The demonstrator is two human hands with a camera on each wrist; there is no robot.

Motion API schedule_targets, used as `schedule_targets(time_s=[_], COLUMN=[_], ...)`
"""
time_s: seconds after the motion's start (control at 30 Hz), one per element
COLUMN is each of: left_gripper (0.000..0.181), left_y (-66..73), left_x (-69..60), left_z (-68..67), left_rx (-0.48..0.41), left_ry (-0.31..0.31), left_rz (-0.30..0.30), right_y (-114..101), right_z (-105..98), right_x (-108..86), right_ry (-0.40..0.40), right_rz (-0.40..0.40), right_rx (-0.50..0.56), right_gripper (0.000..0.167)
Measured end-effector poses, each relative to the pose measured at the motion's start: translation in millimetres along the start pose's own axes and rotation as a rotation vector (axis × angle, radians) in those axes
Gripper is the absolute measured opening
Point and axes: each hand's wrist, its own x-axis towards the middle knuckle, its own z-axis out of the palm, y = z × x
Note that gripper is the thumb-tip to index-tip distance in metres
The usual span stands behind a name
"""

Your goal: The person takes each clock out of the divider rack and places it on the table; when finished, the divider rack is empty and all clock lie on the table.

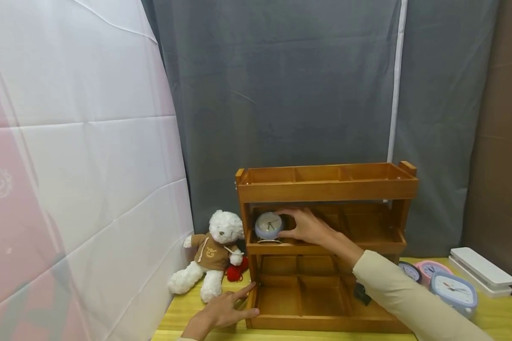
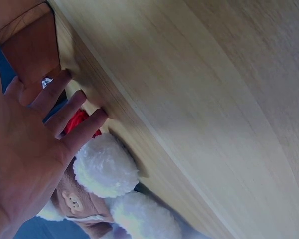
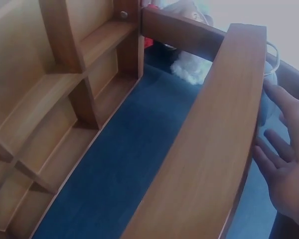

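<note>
A small round alarm clock [image 1: 268, 225] in pale blue-violet stands at the left end of the middle tier of a wooden shelf rack [image 1: 328, 192]. My right hand [image 1: 309, 228] holds it from its right side, fingers at the top and thumb low. The right wrist view shows that hand [image 3: 293, 157] beyond a wooden rail, and the clock is mostly hidden there. Down at the rack's lower left corner, my left hand [image 1: 224, 309] touches the side with extended fingers. Those fingers look spread in the left wrist view, above the wooden tabletop [image 2: 189, 114].
A white teddy bear [image 1: 213, 248] in a brown hoodie sits left of the rack, with a red item [image 1: 235, 271] beside it. At right are a blue clock [image 1: 453, 290], a pink clock [image 1: 433, 269], a dark-rimmed clock [image 1: 409, 271] and a white flat object [image 1: 482, 267].
</note>
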Motion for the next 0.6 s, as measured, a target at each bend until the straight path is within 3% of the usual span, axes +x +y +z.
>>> schedule_targets(time_s=[0.47,0.6], left_gripper=[0.079,0.080], left_y=[0.0,0.5], left_x=[-2.4,-3.8], left_z=[0.2,-0.1], left_rx=[0.027,0.032], left_ry=[0.023,0.026], left_rz=[0.018,0.017], right_y=[-4,-3], right_z=[15,18], right_x=[18.4,21.9], right_ry=[-0.065,-0.089], right_rz=[-0.070,-0.105], right_rx=[-0.174,-0.134], right_gripper=[0.067,0.063])
